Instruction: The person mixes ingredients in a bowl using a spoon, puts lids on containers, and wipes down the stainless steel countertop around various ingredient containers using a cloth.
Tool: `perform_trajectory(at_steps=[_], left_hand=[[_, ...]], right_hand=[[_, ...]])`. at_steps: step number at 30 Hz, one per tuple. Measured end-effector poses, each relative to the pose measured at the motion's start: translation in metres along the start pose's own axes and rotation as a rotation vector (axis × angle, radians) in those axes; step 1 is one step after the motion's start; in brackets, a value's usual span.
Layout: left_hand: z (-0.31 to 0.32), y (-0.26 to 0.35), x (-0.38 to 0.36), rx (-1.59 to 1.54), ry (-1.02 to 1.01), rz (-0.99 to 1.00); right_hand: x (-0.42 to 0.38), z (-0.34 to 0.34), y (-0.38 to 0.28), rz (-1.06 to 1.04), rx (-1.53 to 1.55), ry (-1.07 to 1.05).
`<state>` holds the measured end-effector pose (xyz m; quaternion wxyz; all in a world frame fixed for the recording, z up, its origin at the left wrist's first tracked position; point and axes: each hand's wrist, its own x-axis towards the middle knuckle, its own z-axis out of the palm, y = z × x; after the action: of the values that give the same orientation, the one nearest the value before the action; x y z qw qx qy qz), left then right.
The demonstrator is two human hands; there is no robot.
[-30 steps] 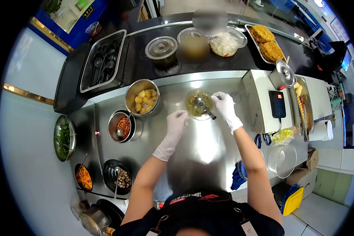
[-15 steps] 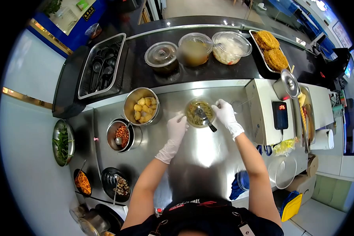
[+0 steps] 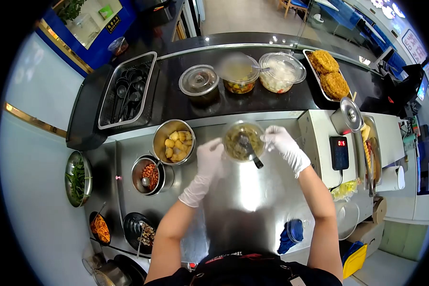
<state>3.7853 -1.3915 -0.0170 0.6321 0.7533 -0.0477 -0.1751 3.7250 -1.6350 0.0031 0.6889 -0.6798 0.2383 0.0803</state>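
The steel bench (image 3: pixel 252 224) spread beneath everything. Beyond it, a deep steel tray (image 3: pixel 148 88) held black spoons, and a tub (image 3: pixel 295 71) contained white pieces under a clear lid. On the bench's left, a steel pot (image 3: pixel 159 138) held yellow chunks; just nearer stood a smaller pot (image 3: pixel 136 172) of reddish nuts or beans with a ladle in it.

Between the hands was the clear bowl (image 3: pixel 230 154) of greenish food. The step looked like handling this bowl by its sides. The gloved right hand (image 3: pixel 282 141) appeared to pinch its right rim between thumb and fingertips; the left hand (image 3: pixel 209 157), blurred, had its fingers curled by the left rim, though contact could not be told. Any move called for even support, I judged, because the black-handled spoon (image 3: pixel 258 163) leaned out over the near rim.
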Motion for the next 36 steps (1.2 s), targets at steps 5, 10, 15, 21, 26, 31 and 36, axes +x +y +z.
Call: perform_trajectory(at_steps=[5,10,15,21,26,31,36], left_hand=[[-0.021,0.054,0.039,-0.077,0.034,0.073],[-0.045,0.055,0.085,-0.084,0.025,0.043],[-0.061,0.05,0.104,-0.046,0.035,0.016],[-0.079,0.053,0.141,-0.02,0.075,0.037],[-0.094,0.051,0.189,-0.071,0.151,0.075],[-0.097,0.048,0.225,-0.059,0.261,0.21],[-0.099,0.055,0.219,-0.213,0.219,0.053]], right_hand=[[0.032,0.015,-0.052,-0.118,0.081,0.008],[0.069,0.036,-0.064,-0.1,0.157,0.013],[0.094,0.049,-0.06,-0.074,0.139,0.006],[0.109,0.077,-0.073,-0.1,0.184,0.103],[0.132,0.109,-0.078,-0.097,0.362,0.224],[0.15,0.135,-0.084,-0.101,0.48,0.321],[0.14,0.132,-0.079,-0.125,0.443,0.27]])
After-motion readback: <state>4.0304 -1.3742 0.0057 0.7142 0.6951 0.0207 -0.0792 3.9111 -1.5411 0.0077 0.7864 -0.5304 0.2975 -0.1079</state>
